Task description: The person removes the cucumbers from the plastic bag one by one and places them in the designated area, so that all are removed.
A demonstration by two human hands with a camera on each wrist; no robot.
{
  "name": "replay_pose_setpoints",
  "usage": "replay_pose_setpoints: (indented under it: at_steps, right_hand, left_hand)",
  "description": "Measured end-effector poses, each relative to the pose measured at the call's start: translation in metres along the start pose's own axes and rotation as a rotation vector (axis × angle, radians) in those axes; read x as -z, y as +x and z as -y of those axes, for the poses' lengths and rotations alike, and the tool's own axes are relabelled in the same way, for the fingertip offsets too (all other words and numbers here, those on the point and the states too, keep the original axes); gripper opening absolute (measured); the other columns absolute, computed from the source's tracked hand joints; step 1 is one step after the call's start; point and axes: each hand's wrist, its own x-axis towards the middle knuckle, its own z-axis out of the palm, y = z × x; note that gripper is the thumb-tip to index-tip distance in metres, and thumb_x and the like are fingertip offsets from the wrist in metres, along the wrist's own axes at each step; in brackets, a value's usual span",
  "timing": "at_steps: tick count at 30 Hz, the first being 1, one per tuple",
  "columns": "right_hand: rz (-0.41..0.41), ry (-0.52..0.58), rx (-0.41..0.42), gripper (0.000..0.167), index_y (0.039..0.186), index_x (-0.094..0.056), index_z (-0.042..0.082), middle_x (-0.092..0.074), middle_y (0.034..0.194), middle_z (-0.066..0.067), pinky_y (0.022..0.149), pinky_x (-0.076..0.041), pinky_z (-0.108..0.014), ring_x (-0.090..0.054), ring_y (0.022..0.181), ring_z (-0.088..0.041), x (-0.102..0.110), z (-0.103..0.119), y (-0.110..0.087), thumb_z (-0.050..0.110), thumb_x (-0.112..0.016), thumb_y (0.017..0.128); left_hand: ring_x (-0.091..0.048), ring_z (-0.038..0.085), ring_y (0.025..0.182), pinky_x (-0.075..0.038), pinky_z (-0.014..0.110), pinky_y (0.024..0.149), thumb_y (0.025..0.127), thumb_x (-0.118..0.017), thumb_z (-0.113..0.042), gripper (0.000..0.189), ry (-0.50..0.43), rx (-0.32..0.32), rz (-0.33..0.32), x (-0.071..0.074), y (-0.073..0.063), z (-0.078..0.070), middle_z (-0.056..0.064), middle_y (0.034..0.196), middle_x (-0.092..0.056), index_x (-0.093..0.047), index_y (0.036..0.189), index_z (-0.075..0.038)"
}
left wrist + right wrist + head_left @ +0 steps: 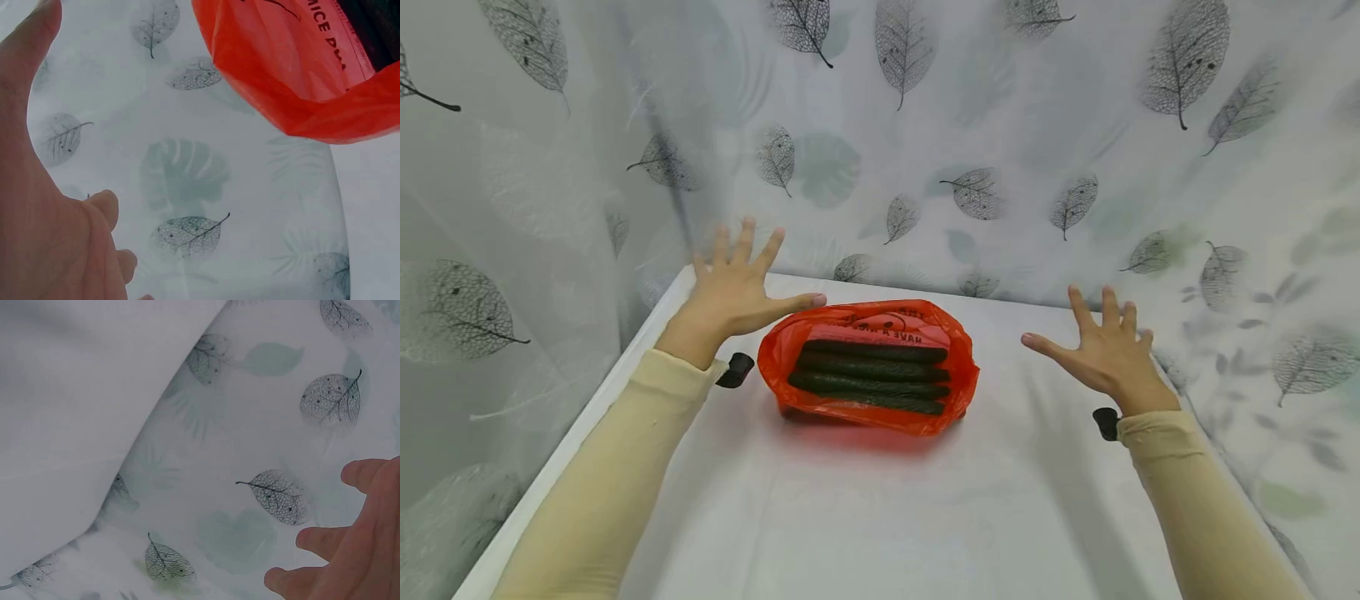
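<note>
A red plastic bag [966, 367] lies on the table with its mouth spread wide. Inside it, several long dark green cucumbers [872, 371] lie side by side. My left hand [730, 292] is held up at the bag's left, fingers spread, its thumb overlapping the bag's upper left rim in the head view. On the other side, apart from the bag, my right hand [1105, 354] hovers with fingers spread and holds nothing. The left wrist view shows the red bag [262, 69] with printed letters beside the left hand [56, 212]. Only fingers and part of the right hand [356, 550] show in the right wrist view.
A white table [880, 517] bears the bag. Behind it and at both sides hangs a pale curtain [1000, 125] printed with leaves. Each wrist carries a small black device, the left one [735, 370] near the bag's left side.
</note>
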Motion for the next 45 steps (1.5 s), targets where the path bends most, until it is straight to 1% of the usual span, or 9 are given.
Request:
replay_pose_setpoints:
  at_steps: [7,11,15,21,26,31,35,41,45]
  right_hand:
    - [-0.018,0.016,0.007,0.111,0.163,0.002,0.017,0.015,0.161,-0.033,0.097,-0.003,-0.087,0.007,0.14,-0.067,-0.01,-0.007,0.0,0.08,-0.048,0.087]
    - [-0.067,0.016,0.022,0.113,0.164,0.001,0.018,0.012,0.163,-0.031,0.099,-0.004,-0.085,0.005,0.141,-0.065,-0.012,-0.004,0.002,0.08,-0.051,0.085]
    - [-0.101,0.026,0.047,0.117,0.164,-0.001,0.017,0.01,0.164,-0.029,0.103,-0.003,-0.083,0.005,0.143,-0.063,-0.014,0.001,0.001,0.08,-0.056,0.083]
    - [-0.131,0.091,0.091,0.12,0.164,-0.003,0.013,0.005,0.165,-0.027,0.107,-0.015,-0.077,-0.009,0.143,-0.06,-0.016,0.013,0.002,0.076,-0.063,0.081]
    - [-0.109,0.159,0.114,0.121,0.164,-0.004,0.013,-0.003,0.166,-0.023,0.104,-0.028,-0.075,-0.024,0.14,-0.057,-0.021,0.026,0.004,0.077,-0.063,0.08]
    - [-0.085,0.264,0.154,0.117,0.164,-0.007,0.015,-0.01,0.166,-0.018,0.106,-0.031,-0.071,-0.028,0.143,-0.049,-0.023,0.043,0.005,0.074,-0.065,0.081]
    - [-0.069,0.333,0.204,0.111,0.163,-0.014,0.016,-0.016,0.164,-0.014,0.11,-0.03,-0.067,-0.028,0.145,-0.042,-0.025,0.058,0.005,0.072,-0.067,0.082]
    - [-0.093,0.392,0.328,0.1,0.159,-0.03,0.016,-0.03,0.159,-0.007,0.113,-0.031,-0.059,-0.03,0.145,-0.031,-0.032,0.087,0.007,0.066,-0.071,0.083]
    - [-0.112,0.429,0.413,0.092,0.155,-0.039,0.014,-0.039,0.154,-0.003,0.114,-0.032,-0.054,-0.035,0.142,-0.027,-0.036,0.109,0.006,0.06,-0.075,0.084]
  left_hand:
    - [0.023,0.049,0.145,0.004,0.08,0.106,0.075,-0.034,-0.096,0.114,-0.013,-0.018,0.01,-0.003,0.002,-0.005,0.01,0.164,0.027,0.011,0.16,-0.034]
    - [0.015,0.054,0.146,-0.006,0.078,0.108,0.078,-0.038,-0.093,0.111,-0.042,-0.047,0.011,-0.003,0.0,-0.005,0.011,0.165,0.024,0.01,0.16,-0.037]
    - [0.01,0.055,0.147,-0.02,0.077,0.107,0.079,-0.041,-0.091,0.107,-0.11,-0.065,0.054,-0.005,-0.006,-0.004,0.008,0.167,0.02,0.008,0.16,-0.04]
    - [-0.001,0.05,0.15,-0.016,0.075,0.11,0.083,-0.051,-0.083,0.103,-0.22,-0.107,0.102,-0.014,-0.015,-0.001,0.007,0.169,0.009,0.001,0.161,-0.042]
    - [-0.014,0.048,0.149,-0.023,0.072,0.11,0.082,-0.06,-0.078,0.101,-0.263,-0.17,0.097,-0.026,-0.02,0.004,0.01,0.169,0.003,-0.012,0.162,-0.04]
    - [-0.021,0.048,0.147,-0.027,0.068,0.111,0.082,-0.068,-0.071,0.094,-0.289,-0.231,0.086,-0.037,-0.02,0.007,0.012,0.169,-0.004,-0.032,0.16,-0.032]
    - [-0.025,0.046,0.146,-0.028,0.066,0.111,0.082,-0.074,-0.065,0.087,-0.293,-0.238,0.078,-0.044,-0.02,0.008,0.012,0.168,-0.011,-0.046,0.154,-0.027]
    - [-0.03,0.048,0.144,-0.03,0.067,0.11,0.081,-0.079,-0.056,0.08,-0.304,-0.225,0.07,-0.052,-0.021,0.008,0.013,0.166,-0.018,-0.052,0.151,-0.026]
    - [-0.032,0.045,0.143,-0.031,0.066,0.11,0.084,-0.081,-0.047,0.074,-0.336,-0.253,0.03,-0.057,-0.022,0.009,0.013,0.165,-0.023,-0.054,0.149,-0.025]
